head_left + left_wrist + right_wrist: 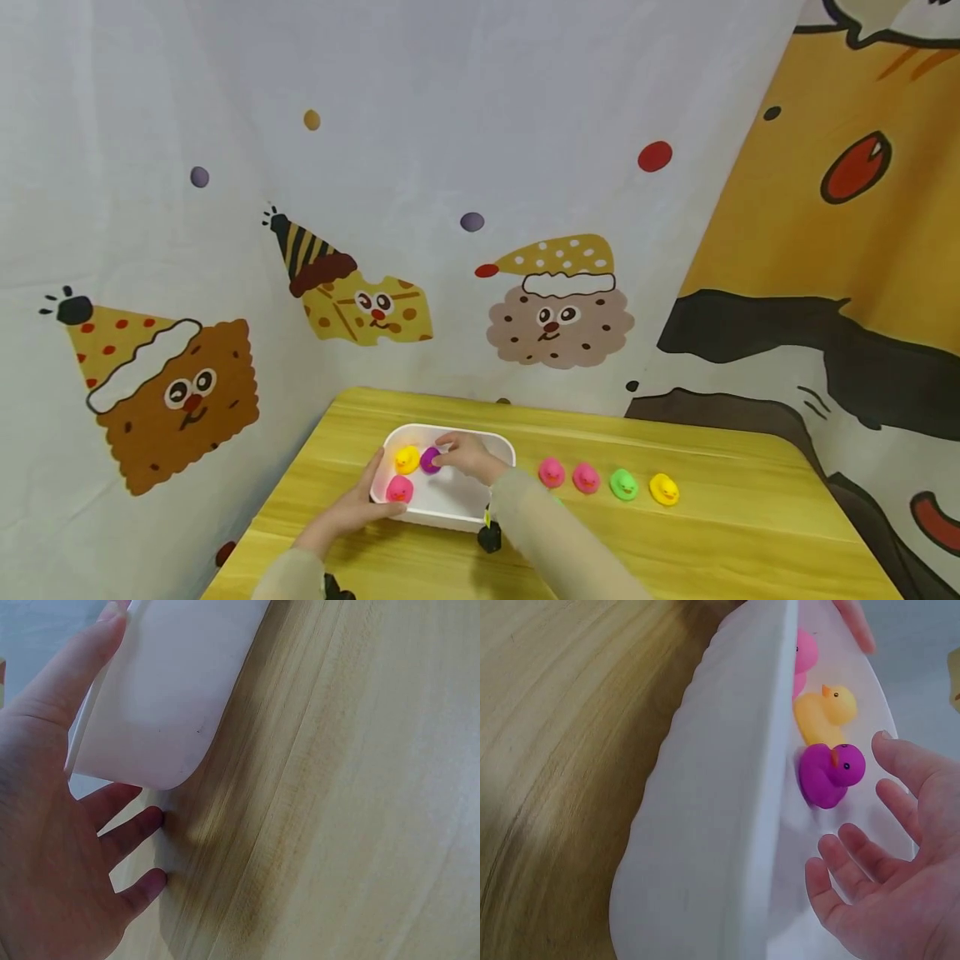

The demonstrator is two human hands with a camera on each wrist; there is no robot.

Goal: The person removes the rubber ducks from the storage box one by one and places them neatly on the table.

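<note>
A white plastic tray [461, 498] sits on the wooden table with three rubber ducks in its left part: purple [825, 780], yellow [819, 720] and pink [399, 488]. My left hand [356, 504] spans the tray's near left corner, thumb along the front wall, fingers at the left end. In the left wrist view the lower fingers are spread and fairly straight. Over the tray, my right hand [467, 455] has its fingers loosely spread beside the purple duck. The right wrist view shows a gap between its fingertips [885, 741] and that duck.
Right of the tray stand two pink ducks [552, 472] [587, 478], a green duck [624, 484] and a yellow duck [664, 489]. A bit of green [558, 501] peeks out behind my right sleeve [555, 533]. A printed curtain [420, 167] hangs behind the table [735, 508].
</note>
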